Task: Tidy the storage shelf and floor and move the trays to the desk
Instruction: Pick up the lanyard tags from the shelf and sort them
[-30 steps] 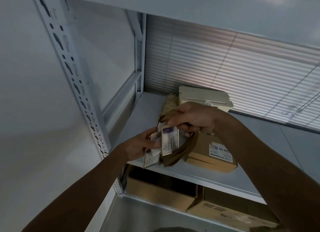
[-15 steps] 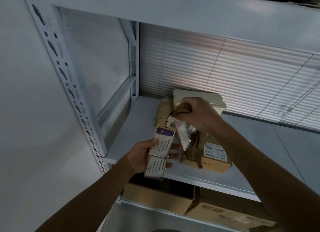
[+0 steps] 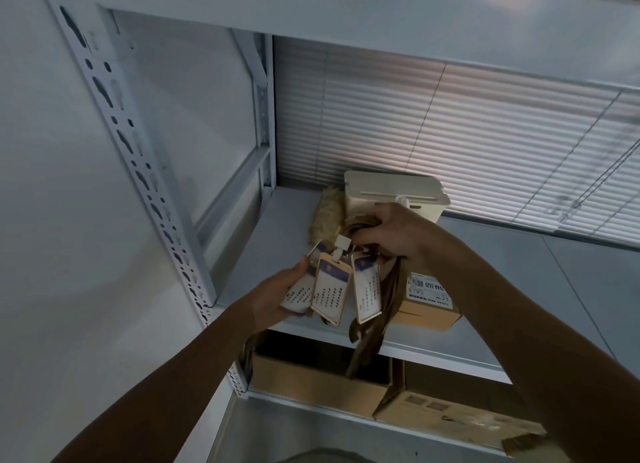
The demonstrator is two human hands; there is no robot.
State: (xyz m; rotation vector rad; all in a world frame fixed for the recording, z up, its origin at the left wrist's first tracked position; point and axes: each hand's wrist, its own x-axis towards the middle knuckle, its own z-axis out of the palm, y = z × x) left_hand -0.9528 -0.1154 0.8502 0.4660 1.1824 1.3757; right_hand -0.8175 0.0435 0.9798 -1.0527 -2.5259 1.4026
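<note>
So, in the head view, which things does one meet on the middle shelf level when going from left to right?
Perforated shelf upright → left hand → badge cards → brown lanyard straps → labelled cardboard box.

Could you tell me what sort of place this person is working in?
Probably an office storeroom. A white slotted-steel shelving unit holds brown cardboard boxes and a cream plastic lidded container, white window blinds hang behind, and both hands sort beige badge holders on brown lanyards.
</note>
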